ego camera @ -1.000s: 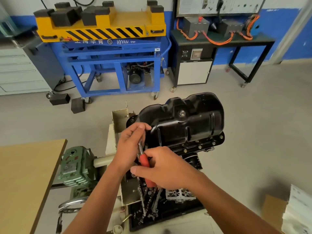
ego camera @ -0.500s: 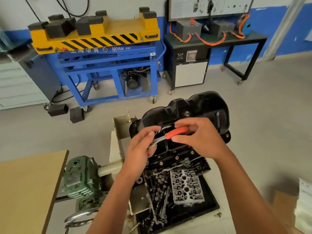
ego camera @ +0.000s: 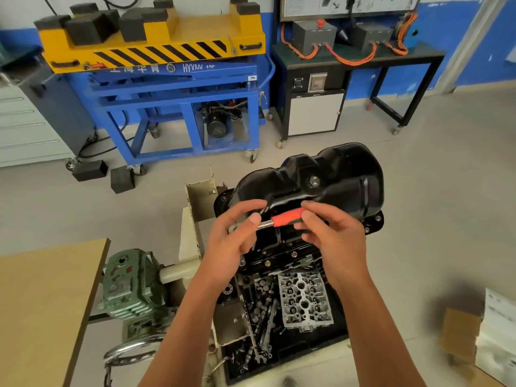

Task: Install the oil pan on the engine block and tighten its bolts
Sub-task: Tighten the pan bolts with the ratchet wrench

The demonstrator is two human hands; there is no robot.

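The glossy black oil pan (ego camera: 329, 177) sits on top of the engine block (ego camera: 282, 252), with bolts along its flange. In front of the pan I hold a tool with a red handle and a metal shaft (ego camera: 282, 219), lying roughly level. My right hand (ego camera: 332, 236) pinches the red handle. My left hand (ego camera: 237, 236) grips the metal end, whose tip is hidden by the fingers.
A black tray (ego camera: 315, 356) below the block holds a cylinder head (ego camera: 304, 300) and loose parts. A green gearbox (ego camera: 128, 289) with a handwheel is at the left, next to a wooden tabletop (ego camera: 42, 303). A blue-yellow lift cart (ego camera: 167, 79) and a black bench stand behind.
Both hands rose from low beside the block to in front of the oil pan. The red-handled tool turned from upright to roughly level, with my right hand now at its right end.
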